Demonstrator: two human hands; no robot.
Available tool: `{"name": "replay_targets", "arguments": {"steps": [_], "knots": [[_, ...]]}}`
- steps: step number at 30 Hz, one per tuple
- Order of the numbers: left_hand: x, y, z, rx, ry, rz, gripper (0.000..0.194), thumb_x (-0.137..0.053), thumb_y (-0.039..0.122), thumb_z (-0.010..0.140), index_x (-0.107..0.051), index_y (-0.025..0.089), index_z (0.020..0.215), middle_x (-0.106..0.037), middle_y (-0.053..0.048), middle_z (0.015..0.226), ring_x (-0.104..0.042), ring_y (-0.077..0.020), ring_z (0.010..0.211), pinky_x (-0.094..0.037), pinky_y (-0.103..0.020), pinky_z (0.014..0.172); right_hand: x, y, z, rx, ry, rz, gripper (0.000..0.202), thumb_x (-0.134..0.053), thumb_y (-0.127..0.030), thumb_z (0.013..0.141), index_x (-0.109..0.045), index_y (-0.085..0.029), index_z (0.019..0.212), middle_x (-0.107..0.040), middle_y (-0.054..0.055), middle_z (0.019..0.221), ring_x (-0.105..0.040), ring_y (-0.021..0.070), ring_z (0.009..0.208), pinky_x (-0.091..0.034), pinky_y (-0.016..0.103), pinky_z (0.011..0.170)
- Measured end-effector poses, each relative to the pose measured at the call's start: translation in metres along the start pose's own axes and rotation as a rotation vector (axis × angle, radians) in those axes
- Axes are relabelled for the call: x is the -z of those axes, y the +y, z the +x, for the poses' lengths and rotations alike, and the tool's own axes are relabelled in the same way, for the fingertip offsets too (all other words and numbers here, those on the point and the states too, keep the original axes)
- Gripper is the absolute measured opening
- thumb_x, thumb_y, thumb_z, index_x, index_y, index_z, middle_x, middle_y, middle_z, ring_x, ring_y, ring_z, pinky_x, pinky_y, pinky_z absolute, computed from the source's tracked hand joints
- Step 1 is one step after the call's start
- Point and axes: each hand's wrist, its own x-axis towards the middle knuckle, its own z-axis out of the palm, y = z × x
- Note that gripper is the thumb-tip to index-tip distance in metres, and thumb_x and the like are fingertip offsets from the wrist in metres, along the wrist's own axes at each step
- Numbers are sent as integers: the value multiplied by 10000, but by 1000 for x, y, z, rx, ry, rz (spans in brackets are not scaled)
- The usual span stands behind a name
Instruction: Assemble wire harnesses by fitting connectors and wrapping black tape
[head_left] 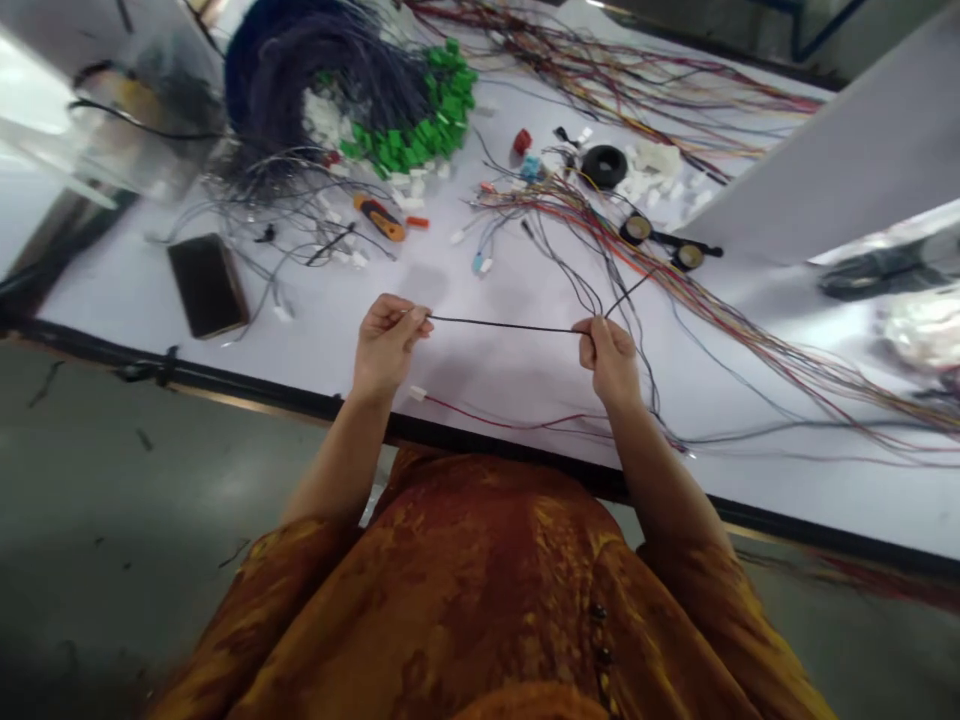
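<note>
A thin black wire (502, 324) runs nearly straight between my two hands, above the white table. My left hand (386, 335) pinches one end of it between thumb and fingers. Farther along, my right hand (611, 355) grips the same wire, and a length of it sticks out beyond that hand toward the upper right. Dark looped wires (577, 275) lie just behind my right hand. Nearer the table edge, below the taut wire, lies a red wire (510, 426) with a white connector (418, 394) at its end.
A large coil of dark blue wires (262, 90) with green connectors (412, 125) sits at the back left. Around it are an orange-black cutter (379, 217) and a dark rectangular box (208, 285). Black tape (604, 167) and a multicoloured wire bundle (727, 315) lie right.
</note>
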Motion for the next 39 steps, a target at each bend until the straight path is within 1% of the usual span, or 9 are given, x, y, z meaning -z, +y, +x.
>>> {"name": "replay_targets", "arguments": {"steps": [5, 8, 11, 15, 17, 19, 25, 34, 39], "knots": [[8, -9, -12, 50, 34, 14, 290, -860, 273, 728, -580, 204, 760, -726, 43, 723, -654, -43, 566, -545, -134, 558, 12, -21, 24, -19, -89, -340, 503, -529, -636, 946, -639, -185, 753, -517, -15, 518, -372, 90, 452, -318, 248, 479], [17, -14, -10, 109, 19, 168, 277, -841, 279, 719, -592, 198, 810, -715, 21, 734, -688, -85, 623, -558, -175, 576, 16, -11, 42, 84, -109, -734, 400, -583, -487, 963, -640, -176, 717, -555, 16, 558, -519, 143, 585, -439, 286, 639], [36, -10, -11, 116, -44, 408, 399, -860, 276, 661, -614, 208, 968, -731, -14, 928, -713, -125, 745, -576, -238, 663, 20, 7, 48, 176, -64, -945, 272, -632, -424, 933, -696, -160, 916, -679, 95, 827, -613, 224, 789, -500, 375, 773], [62, 12, -30, 19, -401, 903, 478, -893, 362, 638, -706, 233, 1059, -703, -53, 1090, -681, -199, 911, -557, -317, 776, 22, 7, 22, 405, -13, -955, 383, -559, -473, 974, -658, -174, 1191, -646, 171, 1206, -601, 299, 1101, -501, 482, 947], [67, 20, -41, -32, -584, 1056, 322, -834, 395, 734, -753, 246, 1007, -709, -67, 1102, -664, -239, 1002, -537, -358, 871, 17, 1, 1, 454, -148, -880, 325, -512, -431, 1005, -659, -190, 1166, -662, 149, 1166, -613, 279, 1100, -502, 462, 971], [68, 20, -48, -59, -630, 1081, 194, -741, 407, 839, -765, 246, 947, -724, -64, 1058, -665, -230, 972, -518, -356, 897, 7, -3, -14, 474, -320, -784, 258, -501, -378, 1013, -667, -198, 1094, -683, 116, 1084, -637, 248, 1050, -510, 418, 967], [65, 5, -49, 99, -416, 795, 251, -813, 401, 761, -743, 223, 923, -750, -59, 991, -671, -189, 864, -530, -301, 800, -35, -6, 1, 419, -281, -852, 178, -513, -256, 1003, -668, -191, 1063, -664, 104, 1125, -612, 253, 1086, -479, 409, 985], [54, 0, -52, 110, -171, 410, 249, -865, 279, 691, -744, 177, 883, -734, -23, 851, -661, -116, 736, -563, -255, 742, -167, -17, 66, 385, -530, -1024, 138, -554, -184, 1016, -591, -83, 1102, -570, 132, 1280, -490, 217, 1182, -373, 352, 964], [48, 0, -48, 150, -113, 150, 261, -922, 282, 635, -755, 181, 808, -763, -26, 922, -694, -103, 806, -563, -227, 795, -164, -10, 43, 415, -639, -718, 142, -434, -161, 1024, -551, -155, 942, -610, 21, 919, -482, 107, 781, -364, 280, 735]]}}
